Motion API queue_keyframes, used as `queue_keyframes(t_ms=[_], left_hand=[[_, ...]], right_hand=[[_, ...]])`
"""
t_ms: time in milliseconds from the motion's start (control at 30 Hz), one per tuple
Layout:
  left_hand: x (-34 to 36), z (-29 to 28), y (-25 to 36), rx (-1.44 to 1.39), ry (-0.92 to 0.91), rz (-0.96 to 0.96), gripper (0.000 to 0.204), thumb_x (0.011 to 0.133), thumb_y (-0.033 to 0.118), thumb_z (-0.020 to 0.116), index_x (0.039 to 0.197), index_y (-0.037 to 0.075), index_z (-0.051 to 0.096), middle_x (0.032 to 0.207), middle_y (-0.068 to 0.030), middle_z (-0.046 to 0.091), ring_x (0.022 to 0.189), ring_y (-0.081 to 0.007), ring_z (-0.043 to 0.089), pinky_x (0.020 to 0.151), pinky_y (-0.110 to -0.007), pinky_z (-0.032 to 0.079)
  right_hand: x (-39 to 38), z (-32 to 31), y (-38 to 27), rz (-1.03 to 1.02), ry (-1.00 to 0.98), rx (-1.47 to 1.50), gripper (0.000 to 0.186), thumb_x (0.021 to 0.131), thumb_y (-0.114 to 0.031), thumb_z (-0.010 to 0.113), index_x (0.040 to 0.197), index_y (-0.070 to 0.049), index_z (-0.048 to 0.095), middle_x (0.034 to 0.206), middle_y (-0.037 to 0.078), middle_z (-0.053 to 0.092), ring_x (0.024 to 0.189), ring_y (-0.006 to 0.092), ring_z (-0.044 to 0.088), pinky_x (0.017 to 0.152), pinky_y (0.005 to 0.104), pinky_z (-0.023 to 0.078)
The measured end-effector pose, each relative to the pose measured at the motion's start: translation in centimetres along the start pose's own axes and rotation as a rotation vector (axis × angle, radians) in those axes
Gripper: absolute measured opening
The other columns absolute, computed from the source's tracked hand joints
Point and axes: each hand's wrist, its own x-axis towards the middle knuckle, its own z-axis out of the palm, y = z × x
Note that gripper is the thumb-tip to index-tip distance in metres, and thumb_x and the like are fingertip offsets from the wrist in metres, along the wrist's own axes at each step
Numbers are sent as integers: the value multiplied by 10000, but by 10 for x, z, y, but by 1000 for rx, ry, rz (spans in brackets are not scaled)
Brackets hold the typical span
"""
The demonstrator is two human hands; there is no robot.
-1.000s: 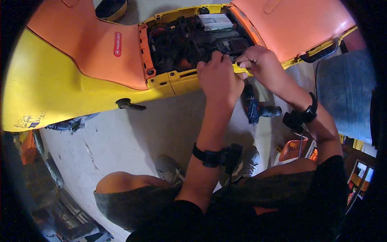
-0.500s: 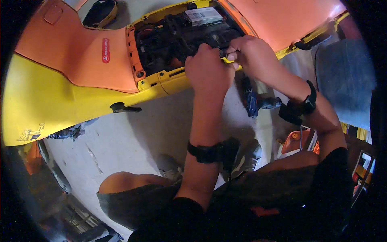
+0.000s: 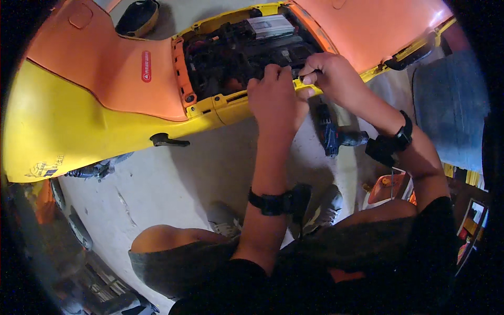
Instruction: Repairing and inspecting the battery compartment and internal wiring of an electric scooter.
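Observation:
A yellow and orange scooter body [image 3: 126, 89] lies across the far side, its middle compartment [image 3: 226, 55] uncovered and full of dark parts and wiring. At the compartment's near right rim, my left hand [image 3: 276, 100] is closed with its fingers curled over the edge. Close beside it, my right hand [image 3: 333, 73] pinches with thumb and forefinger at a small dark piece. Whatever lies within either grip is mostly hidden by the fingers. A silver metal box [image 3: 270, 26] sits at the back of the compartment.
A cordless drill [image 3: 331, 139] lies below my right hand. From the scooter's near side a black footpeg [image 3: 169, 140] sticks out. An orange bin [image 3: 386, 189] stands by my right knee, and a grey-blue covered object [image 3: 449, 105] is at the right. My shoes [image 3: 328, 205] are on the floor.
My fingertips, almost meeting before, are now slightly farther apart. The scooter appears shifted a little to the right in the view.

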Motion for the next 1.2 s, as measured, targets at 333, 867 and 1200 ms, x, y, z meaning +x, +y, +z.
queue_keyframes(t_ms=[333,867,1200], left_hand=[[-1,7,3,66,65,1,477,573,203,739,1043,130,697,972,-64,622,855,-265,619,758,-393,447],[-1,-2,1,30,13,18,476,628,188,740,1099,136,694,950,-70,623,849,-272,617,764,-399,466],[1,-7,7,-8,-41,-51,553,640,410,810,1077,95,686,984,-75,624,902,-264,614,792,-405,451]], right_hand=[[-2,2,-22,67,3,-224,115,708,-100,685,811,-70,643,839,143,644,850,348,637,713,432,508],[-2,-3,-15,-10,-49,-244,90,739,-94,634,820,-55,640,848,144,633,860,323,632,705,427,510],[0,-4,-11,159,-97,85,127,762,39,680,880,7,646,848,116,628,792,246,647,725,325,509]])
